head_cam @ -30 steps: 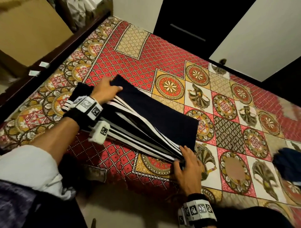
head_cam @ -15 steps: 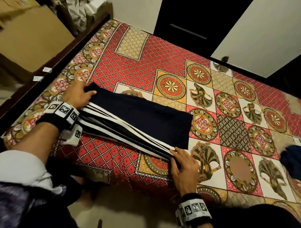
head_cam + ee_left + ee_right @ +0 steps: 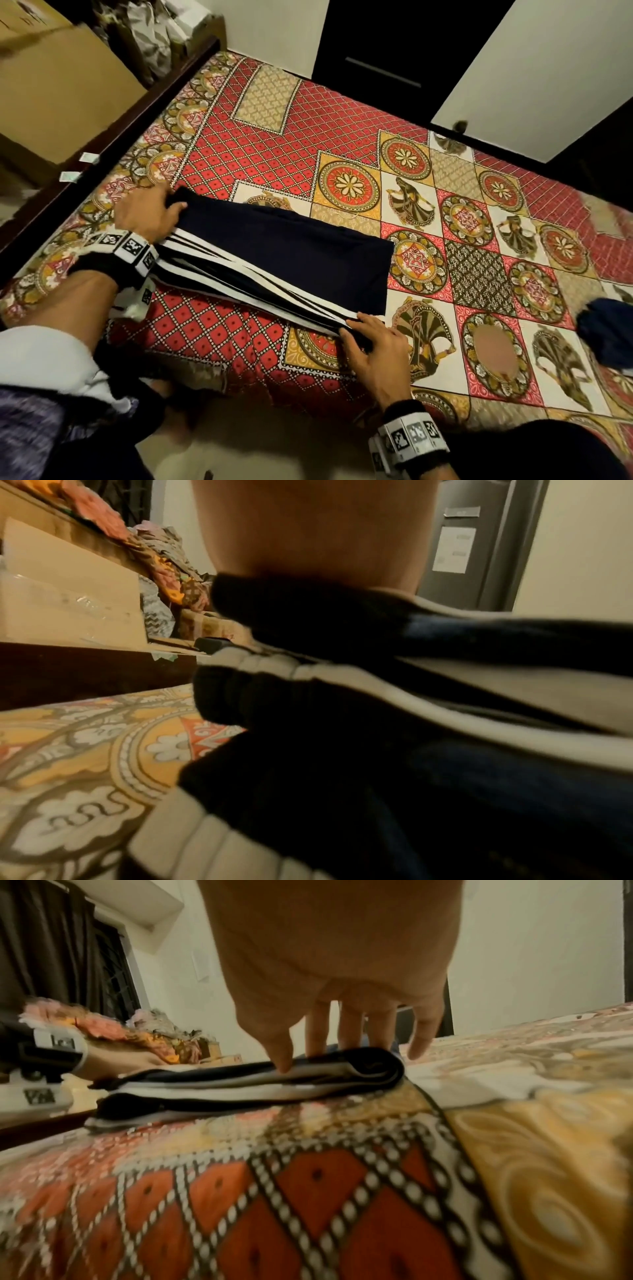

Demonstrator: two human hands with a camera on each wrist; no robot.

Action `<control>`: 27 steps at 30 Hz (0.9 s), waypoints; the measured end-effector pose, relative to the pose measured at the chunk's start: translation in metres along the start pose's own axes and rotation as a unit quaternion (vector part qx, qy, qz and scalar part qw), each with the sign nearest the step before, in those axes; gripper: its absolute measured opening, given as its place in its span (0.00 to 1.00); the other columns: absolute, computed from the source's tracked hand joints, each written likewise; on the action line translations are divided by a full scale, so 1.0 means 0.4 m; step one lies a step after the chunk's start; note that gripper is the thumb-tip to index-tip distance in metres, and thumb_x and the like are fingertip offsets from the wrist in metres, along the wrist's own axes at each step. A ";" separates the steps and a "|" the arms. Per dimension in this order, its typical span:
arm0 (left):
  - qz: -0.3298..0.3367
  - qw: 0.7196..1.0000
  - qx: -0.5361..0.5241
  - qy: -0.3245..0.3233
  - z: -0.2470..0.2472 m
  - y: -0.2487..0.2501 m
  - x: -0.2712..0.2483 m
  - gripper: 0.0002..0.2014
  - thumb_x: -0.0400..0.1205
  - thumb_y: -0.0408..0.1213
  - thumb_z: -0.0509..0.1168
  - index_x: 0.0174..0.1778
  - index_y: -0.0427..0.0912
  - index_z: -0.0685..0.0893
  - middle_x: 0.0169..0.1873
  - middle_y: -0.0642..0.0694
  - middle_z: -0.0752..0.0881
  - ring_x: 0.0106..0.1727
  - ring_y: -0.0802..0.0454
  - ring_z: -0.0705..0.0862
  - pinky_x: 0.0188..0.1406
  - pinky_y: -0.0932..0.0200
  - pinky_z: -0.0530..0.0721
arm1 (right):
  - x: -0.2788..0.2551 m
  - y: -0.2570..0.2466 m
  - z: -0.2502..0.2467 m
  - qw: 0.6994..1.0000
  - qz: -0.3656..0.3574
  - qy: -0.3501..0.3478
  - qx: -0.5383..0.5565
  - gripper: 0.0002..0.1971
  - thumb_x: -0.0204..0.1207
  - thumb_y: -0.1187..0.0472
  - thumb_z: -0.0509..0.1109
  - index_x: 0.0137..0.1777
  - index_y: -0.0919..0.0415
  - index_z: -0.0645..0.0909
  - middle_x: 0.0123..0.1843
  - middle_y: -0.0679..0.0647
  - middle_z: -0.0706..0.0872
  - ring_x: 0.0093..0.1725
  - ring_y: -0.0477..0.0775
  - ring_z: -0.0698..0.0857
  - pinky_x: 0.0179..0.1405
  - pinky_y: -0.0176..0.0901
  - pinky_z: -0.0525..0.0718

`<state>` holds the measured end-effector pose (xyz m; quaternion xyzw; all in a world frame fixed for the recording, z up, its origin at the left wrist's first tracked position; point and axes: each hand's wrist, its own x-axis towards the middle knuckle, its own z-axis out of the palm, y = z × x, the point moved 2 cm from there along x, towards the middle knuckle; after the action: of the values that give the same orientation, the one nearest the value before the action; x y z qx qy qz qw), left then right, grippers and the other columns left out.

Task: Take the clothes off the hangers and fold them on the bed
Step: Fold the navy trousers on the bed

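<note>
Left hand (image 3: 147, 214) grips the far-left end of the folded navy garment (image 3: 287, 253), though its fingertips are buried in cloth on the wrist cam. Right hand (image 3: 376, 353) presses the near-right corner with straight fingers (image 3: 316, 1031). It lies by the near edge of the bed (image 3: 308, 137), with lots of bare bedspread beyond. White stripes run down the near side. A dark blue item (image 3: 606, 329) is cut off at right.

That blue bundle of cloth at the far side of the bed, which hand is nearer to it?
Right. The right hand rests on the striped garment's end nearer the blue bundle; the left hand holds the opposite end.
</note>
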<state>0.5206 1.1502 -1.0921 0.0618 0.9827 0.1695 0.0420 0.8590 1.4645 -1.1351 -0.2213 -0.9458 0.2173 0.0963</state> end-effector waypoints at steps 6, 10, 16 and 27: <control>0.183 0.980 0.046 0.057 -0.011 0.105 -0.040 0.32 0.81 0.56 0.68 0.78 0.42 0.75 0.71 0.30 0.75 0.70 0.29 0.76 0.66 0.29 0.80 | 0.159 -0.093 -0.068 0.999 -0.021 0.043 0.009 0.30 0.86 0.34 0.54 0.79 0.49 0.79 0.81 0.50 0.78 0.80 0.48 0.75 0.84 0.59 0.66; 0.227 0.955 0.078 -0.174 0.094 0.136 -0.102 0.58 0.63 0.84 0.47 0.88 0.55 0.61 0.88 0.45 0.55 0.89 0.45 0.51 0.86 0.30 0.50 | 0.312 -0.047 0.028 0.982 0.013 -0.133 -0.130 0.39 0.86 0.28 0.44 0.92 0.49 0.52 0.93 0.53 0.49 0.92 0.54 0.47 0.88 0.67 0.45; 0.102 0.950 0.085 -0.283 0.075 0.056 -0.049 0.79 0.49 0.84 0.73 0.91 0.52 0.44 0.90 0.53 0.40 0.91 0.51 0.40 0.85 0.30 0.35 | 0.423 0.059 0.053 0.952 0.128 -0.218 -0.170 0.48 0.81 0.22 0.41 0.92 0.53 0.42 0.93 0.58 0.40 0.92 0.60 0.43 0.85 0.77 0.51; 0.053 0.967 0.037 -0.246 0.030 -0.014 0.015 0.83 0.34 0.86 0.72 0.89 0.60 0.52 0.88 0.53 0.49 0.89 0.40 0.52 0.86 0.32 0.60 | 0.115 0.029 0.074 0.972 0.046 -0.180 -0.144 0.45 0.83 0.24 0.36 0.92 0.52 0.36 0.91 0.53 0.30 0.90 0.55 0.31 0.88 0.70 0.38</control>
<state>0.5155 1.1498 -1.1057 0.1550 0.9430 0.1142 0.2715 0.8145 1.4840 -1.1626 -0.2329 -0.9578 0.1194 -0.1188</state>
